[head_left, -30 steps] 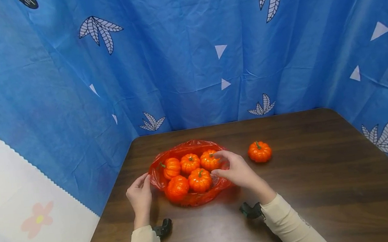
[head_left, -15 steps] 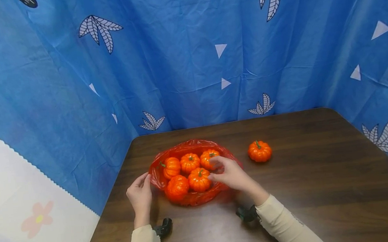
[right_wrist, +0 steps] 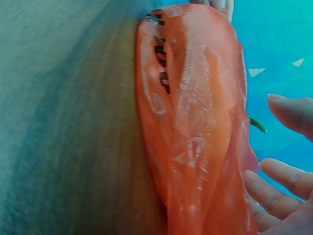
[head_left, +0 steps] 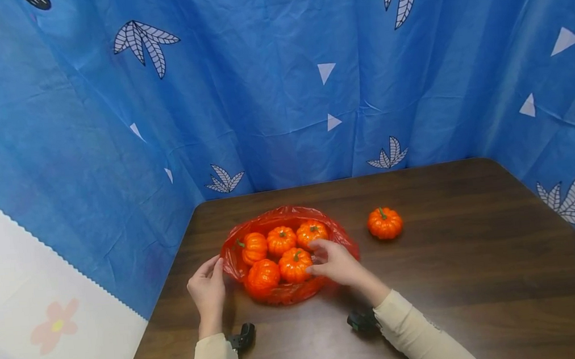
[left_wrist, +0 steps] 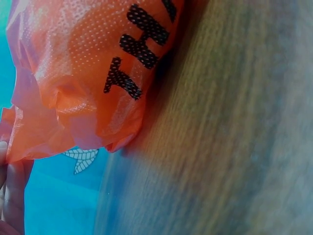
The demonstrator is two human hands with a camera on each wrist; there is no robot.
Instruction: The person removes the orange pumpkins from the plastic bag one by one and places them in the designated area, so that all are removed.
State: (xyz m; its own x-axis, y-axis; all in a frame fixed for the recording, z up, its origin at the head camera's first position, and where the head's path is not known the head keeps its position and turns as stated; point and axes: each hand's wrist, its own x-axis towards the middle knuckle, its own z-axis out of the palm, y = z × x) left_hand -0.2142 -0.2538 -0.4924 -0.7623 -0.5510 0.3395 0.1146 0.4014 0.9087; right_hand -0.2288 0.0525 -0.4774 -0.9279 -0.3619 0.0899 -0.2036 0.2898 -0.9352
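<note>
A red plastic bag [head_left: 290,298] lies spread open on the table with several small orange pumpkins inside; one is the front-middle pumpkin [head_left: 294,265]. My left hand [head_left: 207,289] pinches the bag's left rim between thumb and fingers. Black letters show on the bag's side [left_wrist: 83,73] in the left wrist view. Over the bag's right side is my right hand [head_left: 337,264], its thumb and fingers apart beside the front-middle pumpkin. In the right wrist view, the right fingers [right_wrist: 276,191] are spread near the bag's rim with nothing between them and the thumb.
Another orange pumpkin [head_left: 385,223] sits alone on the dark wooden table [head_left: 479,254], right of the bag. Behind the table hangs a blue curtain [head_left: 279,89]. A dark wrist device [head_left: 243,337] shows by the left sleeve.
My right hand has moved left and slightly toward me, from the back-right pumpkin to beside the front-middle one. My left hand stays at the rim.
</note>
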